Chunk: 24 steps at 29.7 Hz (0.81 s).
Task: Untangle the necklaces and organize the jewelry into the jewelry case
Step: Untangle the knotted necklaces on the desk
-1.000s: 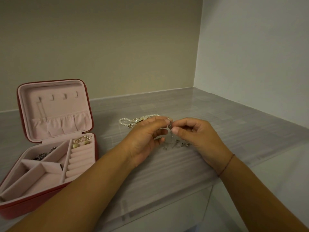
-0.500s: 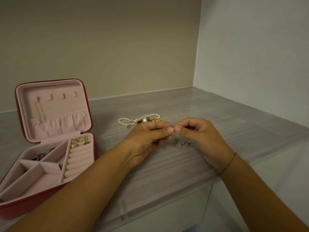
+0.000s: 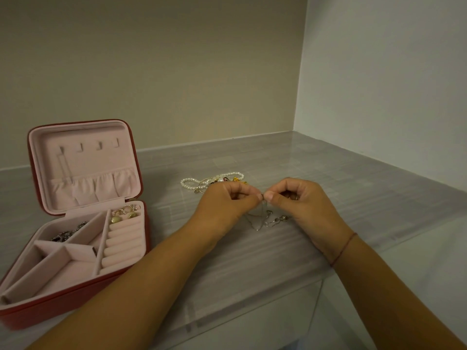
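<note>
My left hand and my right hand meet fingertip to fingertip above the grey counter, both pinching a thin silver chain. Its loops and small pendants hang down to the surface below my fingers. Just behind my left hand lies a tangle of pearl strands and gold pieces. A red jewelry case with pink lining stands open at the left, holding gold earrings on the ring rolls and dark jewelry in a back compartment.
The grey counter runs into a corner formed by a beige back wall and a white right wall. Its front edge passes under my forearms. A red thread bracelet circles my right wrist.
My fingertips have drawn closer together on the chain, and both hands sit slightly lower. The pearl tangle behind my left hand shows more.
</note>
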Tool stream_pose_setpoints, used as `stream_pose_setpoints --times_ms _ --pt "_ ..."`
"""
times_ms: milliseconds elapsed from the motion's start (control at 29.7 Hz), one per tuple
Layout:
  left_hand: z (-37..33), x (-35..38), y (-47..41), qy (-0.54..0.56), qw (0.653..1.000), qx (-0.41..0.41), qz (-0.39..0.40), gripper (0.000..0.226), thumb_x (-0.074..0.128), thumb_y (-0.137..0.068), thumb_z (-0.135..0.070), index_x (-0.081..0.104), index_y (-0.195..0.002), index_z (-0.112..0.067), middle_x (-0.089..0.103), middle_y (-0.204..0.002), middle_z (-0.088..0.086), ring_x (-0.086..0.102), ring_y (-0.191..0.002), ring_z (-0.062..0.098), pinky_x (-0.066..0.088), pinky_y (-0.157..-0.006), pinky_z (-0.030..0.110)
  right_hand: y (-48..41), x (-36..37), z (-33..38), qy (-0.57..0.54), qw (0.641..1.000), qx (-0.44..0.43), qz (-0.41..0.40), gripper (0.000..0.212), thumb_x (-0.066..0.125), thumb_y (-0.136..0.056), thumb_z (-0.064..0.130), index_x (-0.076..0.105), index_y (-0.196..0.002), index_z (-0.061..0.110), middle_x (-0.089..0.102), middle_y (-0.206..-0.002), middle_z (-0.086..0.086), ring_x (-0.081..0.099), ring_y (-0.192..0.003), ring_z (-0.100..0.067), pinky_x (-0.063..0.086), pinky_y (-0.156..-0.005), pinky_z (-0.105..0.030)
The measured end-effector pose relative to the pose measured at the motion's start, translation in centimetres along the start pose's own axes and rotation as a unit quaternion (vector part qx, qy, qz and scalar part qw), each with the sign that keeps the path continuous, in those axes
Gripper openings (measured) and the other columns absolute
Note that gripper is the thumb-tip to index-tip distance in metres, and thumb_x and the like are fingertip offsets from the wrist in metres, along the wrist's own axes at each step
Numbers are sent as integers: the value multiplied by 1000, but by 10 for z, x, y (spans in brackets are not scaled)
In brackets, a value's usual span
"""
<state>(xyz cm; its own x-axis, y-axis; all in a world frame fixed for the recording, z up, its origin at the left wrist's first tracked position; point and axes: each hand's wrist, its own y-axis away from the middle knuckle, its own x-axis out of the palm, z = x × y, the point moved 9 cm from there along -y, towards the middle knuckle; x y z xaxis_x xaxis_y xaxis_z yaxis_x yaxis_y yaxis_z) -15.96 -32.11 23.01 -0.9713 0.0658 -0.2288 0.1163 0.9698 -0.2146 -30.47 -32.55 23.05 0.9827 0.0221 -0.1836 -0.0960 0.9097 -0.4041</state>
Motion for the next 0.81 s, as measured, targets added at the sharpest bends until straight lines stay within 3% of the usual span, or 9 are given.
stream_pose_setpoints --times_ms 101,202,404,573,707,808 --pt "2 4 -1 -11 1000 -19 14 13 63 -89 -19 68 -77 -15 62 -73 0 55 -69 7 46 -66 13 0 3 -1 5 1000 5 15 4 68 -83 13 70 -81 11 66 -79 -13 56 -73 -17 49 -70 -27" --pt "4 10 0 -5 998 -53 32 19 56 -91 -22 66 -80 -10 62 -74 -2 56 -73 8 45 -76 23 0 6 -3 -3 999 17 30 11 59 -89 13 66 -81 14 60 -76 -3 54 -74 -12 46 -71 -21" --pt "10 16 2 36 993 -83 72 22 55 -92 -28 66 -80 -14 63 -76 -2 54 -79 14 40 -78 34 0 10 -4 -133 988 40 62 14 54 -89 20 62 -87 8 64 -82 -3 62 -77 -11 49 -73 -23" --pt "12 19 2 26 993 -75 93 29 59 -92 -29 69 -96 -2 64 -79 0 55 -75 10 41 -75 29 1 7 -3 -243 967 57 52 12 46 -92 10 56 -85 8 64 -75 -4 61 -66 -12 52 -64 -24" --pt "11 23 3 3 992 -52 112 8 67 -86 -22 69 -82 -16 65 -73 -6 57 -71 3 45 -69 15 0 2 -4 -269 960 61 40 17 44 -94 10 52 -80 10 56 -69 -3 38 -45 -5 31 -41 -15" --pt "9 19 1 31 994 -47 93 8 63 -89 -20 66 -83 -15 66 -76 -4 59 -72 4 44 -69 16 0 0 -7 -245 966 70 41 17 52 -89 17 55 -73 14 45 -59 1 26 -40 -3 21 -36 -14"
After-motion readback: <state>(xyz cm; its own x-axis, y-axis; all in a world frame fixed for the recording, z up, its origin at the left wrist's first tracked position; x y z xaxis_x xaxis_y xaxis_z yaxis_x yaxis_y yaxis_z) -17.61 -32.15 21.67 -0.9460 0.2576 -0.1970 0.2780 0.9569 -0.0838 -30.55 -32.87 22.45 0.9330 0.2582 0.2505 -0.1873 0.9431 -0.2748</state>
